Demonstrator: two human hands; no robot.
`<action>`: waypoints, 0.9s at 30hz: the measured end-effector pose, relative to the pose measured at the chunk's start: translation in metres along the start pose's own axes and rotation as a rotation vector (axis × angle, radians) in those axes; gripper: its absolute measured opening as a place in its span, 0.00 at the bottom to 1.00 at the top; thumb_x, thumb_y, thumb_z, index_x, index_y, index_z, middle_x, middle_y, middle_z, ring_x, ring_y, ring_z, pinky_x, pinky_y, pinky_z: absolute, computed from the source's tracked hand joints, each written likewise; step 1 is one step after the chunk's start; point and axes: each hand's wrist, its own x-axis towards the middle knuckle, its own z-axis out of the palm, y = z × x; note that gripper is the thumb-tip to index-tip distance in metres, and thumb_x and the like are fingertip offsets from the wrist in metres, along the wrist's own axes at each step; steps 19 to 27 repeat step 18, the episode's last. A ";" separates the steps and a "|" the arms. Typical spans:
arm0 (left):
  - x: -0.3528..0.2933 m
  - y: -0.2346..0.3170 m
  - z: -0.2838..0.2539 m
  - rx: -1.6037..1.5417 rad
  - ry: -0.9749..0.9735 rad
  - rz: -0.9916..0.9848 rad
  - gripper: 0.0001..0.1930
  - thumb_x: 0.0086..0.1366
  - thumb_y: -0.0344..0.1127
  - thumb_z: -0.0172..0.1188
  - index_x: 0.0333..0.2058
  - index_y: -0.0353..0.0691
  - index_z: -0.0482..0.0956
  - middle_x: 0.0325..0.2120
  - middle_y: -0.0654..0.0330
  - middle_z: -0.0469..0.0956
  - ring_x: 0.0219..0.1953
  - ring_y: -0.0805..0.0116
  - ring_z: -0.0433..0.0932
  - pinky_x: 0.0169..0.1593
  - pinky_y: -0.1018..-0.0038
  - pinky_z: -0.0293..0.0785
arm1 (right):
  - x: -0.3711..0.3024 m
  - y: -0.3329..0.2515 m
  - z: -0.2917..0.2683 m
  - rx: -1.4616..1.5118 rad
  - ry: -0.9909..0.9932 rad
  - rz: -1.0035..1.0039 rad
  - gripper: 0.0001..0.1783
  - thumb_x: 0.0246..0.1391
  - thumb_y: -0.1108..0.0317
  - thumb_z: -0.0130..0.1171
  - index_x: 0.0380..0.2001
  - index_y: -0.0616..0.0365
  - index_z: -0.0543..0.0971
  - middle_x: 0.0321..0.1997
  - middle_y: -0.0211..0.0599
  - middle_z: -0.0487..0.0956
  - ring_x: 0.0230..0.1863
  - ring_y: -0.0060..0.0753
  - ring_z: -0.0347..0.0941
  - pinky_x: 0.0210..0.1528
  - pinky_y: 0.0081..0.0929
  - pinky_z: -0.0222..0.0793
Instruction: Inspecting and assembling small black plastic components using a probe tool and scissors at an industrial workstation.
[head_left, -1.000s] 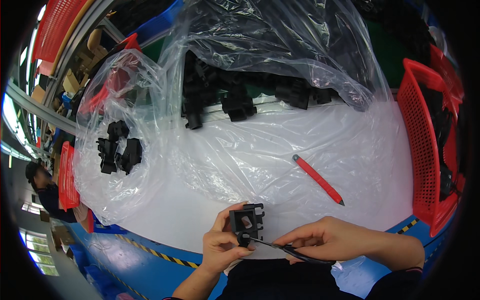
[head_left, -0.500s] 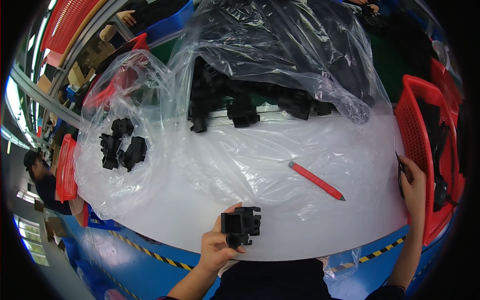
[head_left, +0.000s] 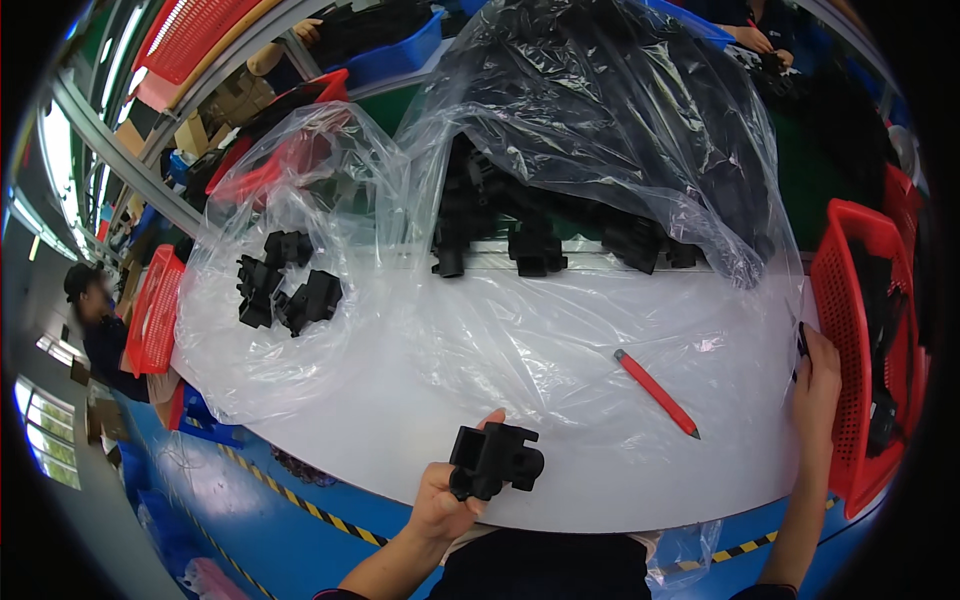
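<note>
Near the table's front edge my left hand (head_left: 441,508) is closed on a black plastic part (head_left: 493,460). The part has a square opening on one side and a round tubular end on the other. At the table's right edge my right hand (head_left: 819,376) is closed around a slim black tool (head_left: 803,340), mostly hidden by the fingers; its kind I cannot make out. A red pen-like tool (head_left: 657,393) with a dark pointed tip lies on the white table (head_left: 585,495), between my hands.
Several similar black parts (head_left: 312,300) sit in a clear plastic bag (head_left: 225,365) at the left. A larger clear bag (head_left: 640,110) at the back holds more. Beside my right hand stands a red perforated basket (head_left: 840,300) of black pieces. Other people work at the far side and left.
My left hand has turned the black part, so its round end now points right. The whole view has shifted. My right hand stays by the red basket, the black tool now more hidden.
</note>
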 end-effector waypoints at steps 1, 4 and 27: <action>0.002 0.000 0.000 -0.019 0.007 -0.006 0.20 0.49 0.51 0.66 0.20 0.36 0.79 0.62 0.51 0.48 0.62 0.45 0.50 0.55 0.51 0.61 | 0.004 -0.008 -0.003 0.047 0.104 -0.031 0.19 0.49 0.83 0.43 0.47 0.65 0.69 0.42 0.50 0.71 0.42 0.49 0.68 0.44 0.35 0.63; -0.003 -0.001 -0.011 0.015 0.052 0.012 0.20 0.48 0.51 0.66 0.19 0.37 0.79 0.59 0.49 0.54 0.61 0.46 0.52 0.54 0.52 0.60 | 0.015 -0.082 -0.021 0.412 0.026 0.084 0.17 0.45 0.85 0.45 0.42 0.67 0.71 0.40 0.50 0.71 0.40 0.46 0.69 0.42 0.33 0.64; 0.138 0.229 -0.112 1.707 0.507 0.902 0.06 0.56 0.34 0.59 0.28 0.37 0.78 0.51 0.47 0.66 0.56 0.55 0.62 0.59 0.71 0.49 | -0.007 -0.127 0.022 0.141 -0.501 -0.082 0.25 0.36 0.73 0.58 0.44 0.57 0.71 0.38 0.48 0.70 0.39 0.48 0.68 0.39 0.40 0.66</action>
